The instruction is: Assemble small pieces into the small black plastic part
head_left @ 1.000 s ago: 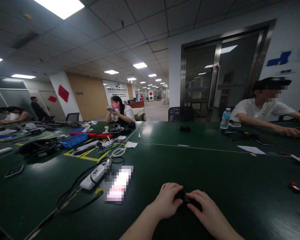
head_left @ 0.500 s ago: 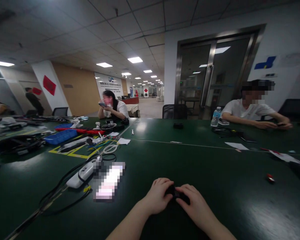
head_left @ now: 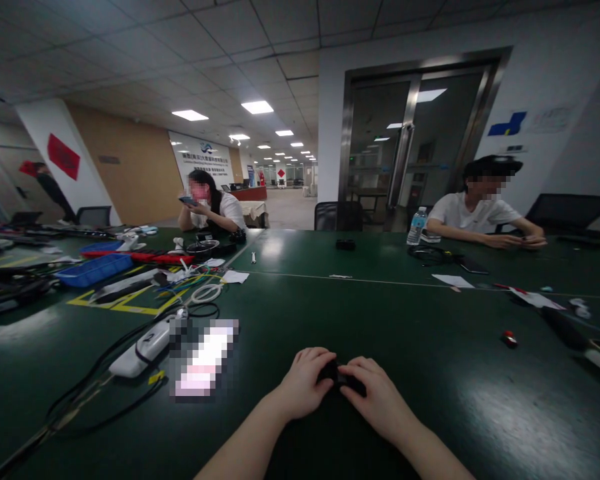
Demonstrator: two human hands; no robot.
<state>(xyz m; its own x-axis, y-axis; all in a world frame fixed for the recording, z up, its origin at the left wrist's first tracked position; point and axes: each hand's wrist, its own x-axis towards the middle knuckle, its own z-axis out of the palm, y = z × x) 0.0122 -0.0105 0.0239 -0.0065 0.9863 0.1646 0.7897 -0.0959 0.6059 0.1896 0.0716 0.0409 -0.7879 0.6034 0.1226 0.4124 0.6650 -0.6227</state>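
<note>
Both hands meet close in front of me, low over the dark green table. My left hand is closed on the left end of a small black object. From the other side, my right hand grips the same object between thumb and fingers. The fingers hide most of it, so its kind does not show. To the left of my hands lies a phone-shaped thing with a bright, blurred screen.
A white power strip with black cables lies at the left, near blue trays and coiled wires. At the right are a small red object and a water bottle. Two people sit across the table.
The view has swung a little to the right, so everything sits further left in the picture. My hands keep their hold on the black object.
</note>
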